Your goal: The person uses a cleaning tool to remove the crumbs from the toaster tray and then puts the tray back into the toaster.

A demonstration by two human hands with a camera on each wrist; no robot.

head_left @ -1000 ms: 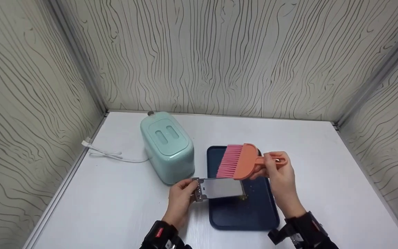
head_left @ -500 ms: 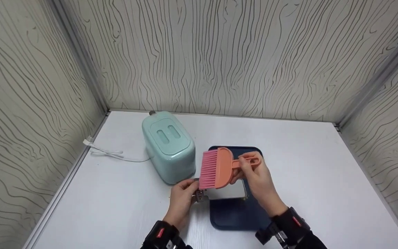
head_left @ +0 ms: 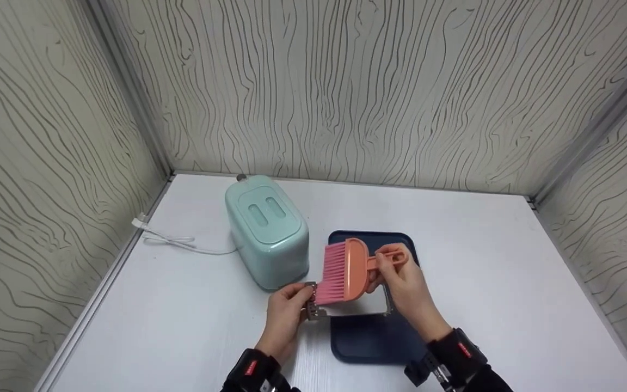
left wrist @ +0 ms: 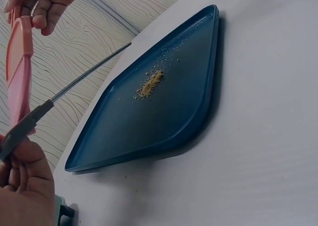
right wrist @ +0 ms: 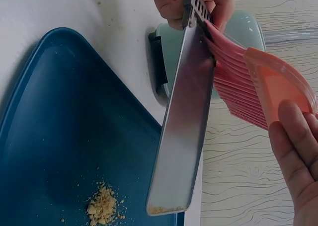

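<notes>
My left hand (head_left: 285,310) pinches the dark slotted end of a flat metal crumb tray (head_left: 352,308). The crumb tray is held above a dark blue tray (head_left: 368,343), and in the right wrist view a thin line of crumbs lies along its far edge. In my right hand (head_left: 409,288) is the handle of an orange brush (head_left: 356,269) with pink bristles. Those bristles (right wrist: 233,77) bend against the crumb tray's slotted end, close to my left fingers. A small heap of yellowish crumbs (left wrist: 150,83) lies on the blue tray, with finer bits scattered around.
A mint-green toaster (head_left: 270,234) stands just left of and behind my left hand. Its white cord (head_left: 183,246) lies bundled on the white table (head_left: 199,321) further left. Patterned panels (head_left: 313,92) enclose the table at the back and sides.
My right hand has swung the brush left, from the crumb tray's far end to its slotted end, then slightly down and back right. The left hand stays almost in place.
</notes>
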